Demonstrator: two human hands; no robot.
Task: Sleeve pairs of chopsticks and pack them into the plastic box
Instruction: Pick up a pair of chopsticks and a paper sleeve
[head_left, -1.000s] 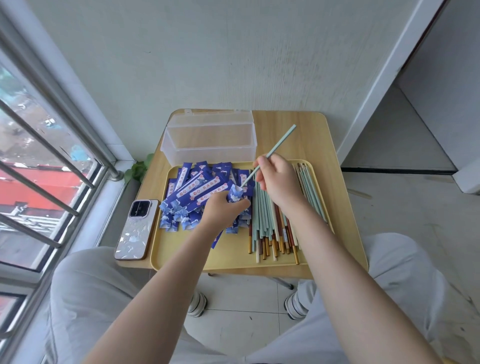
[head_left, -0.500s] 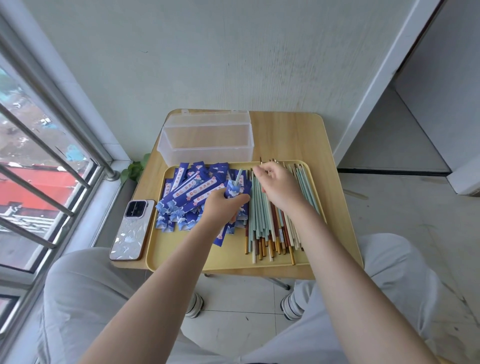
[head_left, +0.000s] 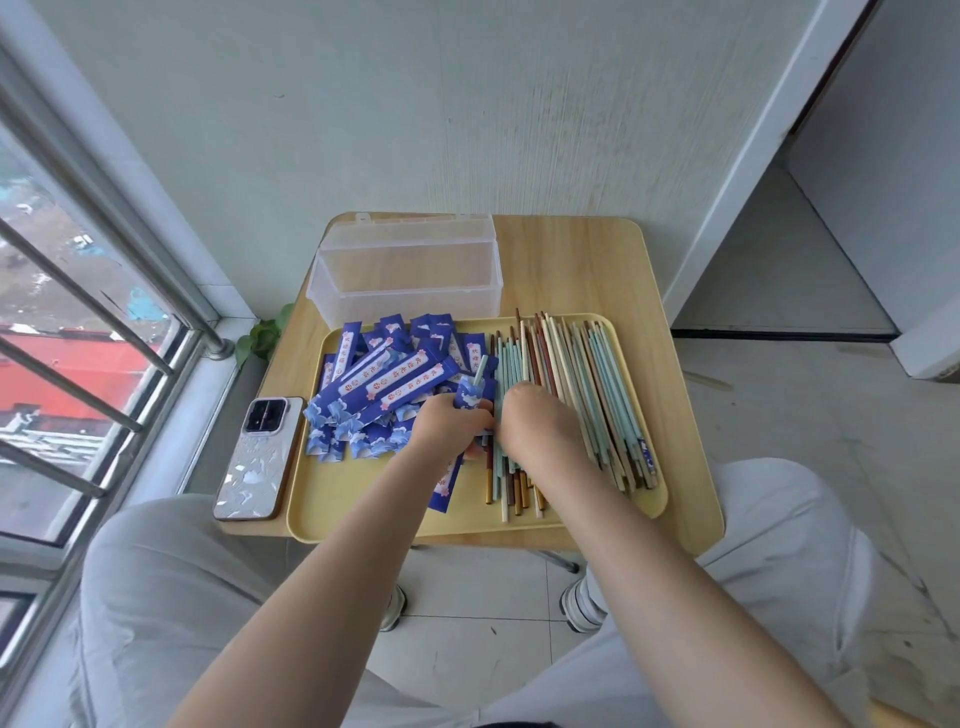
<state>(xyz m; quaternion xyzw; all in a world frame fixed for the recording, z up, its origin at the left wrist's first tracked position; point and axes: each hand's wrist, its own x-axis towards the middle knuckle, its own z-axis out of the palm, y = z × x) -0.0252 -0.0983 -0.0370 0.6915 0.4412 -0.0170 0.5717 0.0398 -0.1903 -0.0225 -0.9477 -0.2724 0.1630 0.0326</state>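
A clear plastic box (head_left: 405, 299) stands open at the back of the small wooden table (head_left: 571, 260). In front of it, a yellow tray (head_left: 363, 512) holds a heap of blue paper sleeves (head_left: 379, 387) on its left and several loose chopsticks (head_left: 597, 379) on its right. My left hand (head_left: 449, 428) grips one blue sleeve (head_left: 470, 397), and a teal chopstick (head_left: 480, 364) sticks out of the sleeve's top. My right hand (head_left: 530, 421) rests knuckles-up on the chopstick pile right beside my left hand. Its fingers are curled under and hidden.
A phone (head_left: 257, 462) lies on the table's left edge beside the tray. A barred window (head_left: 78, 364) is on the left and a wall runs behind the table. My knees flank the table's front edge.
The teal chopstick my right hand held raised has gone into the sleeve in my left hand. My right hand then dropped onto the chopstick pile and slid back toward me.
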